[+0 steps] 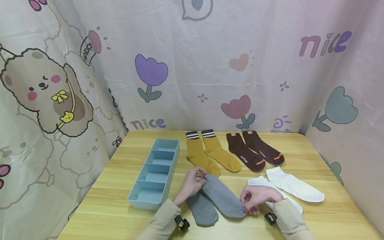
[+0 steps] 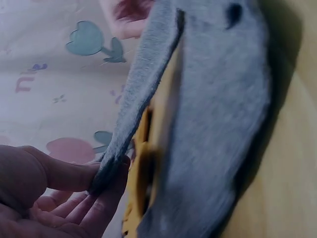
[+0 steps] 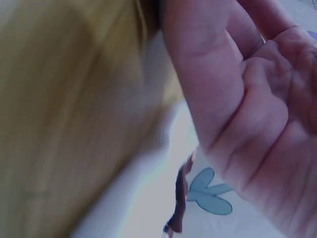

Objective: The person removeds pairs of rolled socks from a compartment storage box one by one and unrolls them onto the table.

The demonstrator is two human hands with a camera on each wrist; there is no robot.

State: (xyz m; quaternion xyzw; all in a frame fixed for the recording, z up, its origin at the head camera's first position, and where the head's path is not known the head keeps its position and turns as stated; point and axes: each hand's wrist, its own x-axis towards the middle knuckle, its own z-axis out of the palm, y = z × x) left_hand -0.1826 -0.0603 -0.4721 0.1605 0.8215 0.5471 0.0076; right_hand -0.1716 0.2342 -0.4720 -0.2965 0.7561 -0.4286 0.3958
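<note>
A grey sock [image 1: 225, 196] is stretched at a slant between the two hands. At its upper left end, the left hand [image 1: 191, 184] pinches it between thumb and fingers. The right hand [image 1: 259, 196] pinches the opposite, lower right end. Partly beneath this sock lies a second grey sock [image 1: 204, 210], flat on the table. In the left wrist view the held sock [image 2: 131, 106] rises edge-on from the left fingers [image 2: 106, 198], apart from the other sock [image 2: 213, 119] along much of its length. The right wrist view shows the right hand's curled fingers [image 3: 208, 74] close up.
A pale blue box [image 1: 171, 181] with several compartments stands left of the hands. Mustard striped-cuff socks [image 1: 214, 150] and dark brown socks [image 1: 255, 150] lie at the back. White socks [image 1: 295, 185] lie right, one partly behind the right hand. Printed curtains border the wooden table [image 1: 102, 206].
</note>
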